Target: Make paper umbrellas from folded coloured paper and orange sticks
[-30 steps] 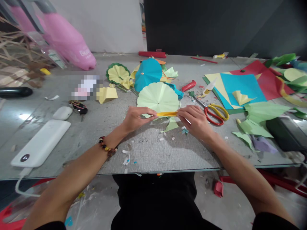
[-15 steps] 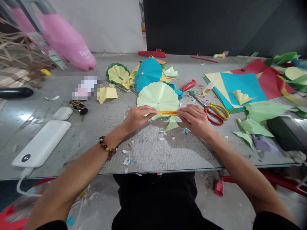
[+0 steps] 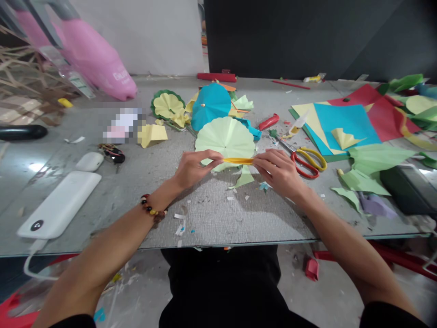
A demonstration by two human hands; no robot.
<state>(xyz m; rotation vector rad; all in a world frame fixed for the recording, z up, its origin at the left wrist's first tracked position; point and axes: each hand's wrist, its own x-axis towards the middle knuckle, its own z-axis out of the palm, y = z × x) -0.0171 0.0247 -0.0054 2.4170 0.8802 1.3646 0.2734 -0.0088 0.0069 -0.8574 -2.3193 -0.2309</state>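
Between my two hands a narrow strip of folded yellow paper [image 3: 238,161] is held level above the table. My left hand [image 3: 198,167] pinches its left end with thumb and fingers. At the other end, my right hand [image 3: 277,169] grips it the same way, its fingertips partly hiding the paper. Just beyond the strip lies a pale green pleated paper disc [image 3: 225,136] with a scalloped edge. A blue paper umbrella [image 3: 211,105] leans behind that disc. Scissors [image 3: 305,160] with red and yellow handles rest to the right of my right hand.
Coloured paper sheets [image 3: 344,123] are stacked at the right, near green paper scraps [image 3: 368,168] and a dark box [image 3: 409,187]. At the left are a white power bank [image 3: 61,205], keys [image 3: 114,154] and a pink spray bottle [image 3: 99,59]. The table's front edge [image 3: 225,246] runs before me.
My left hand has shifted very slightly left along the yellow paper, so a little more of it shows. Everything else looks the same.
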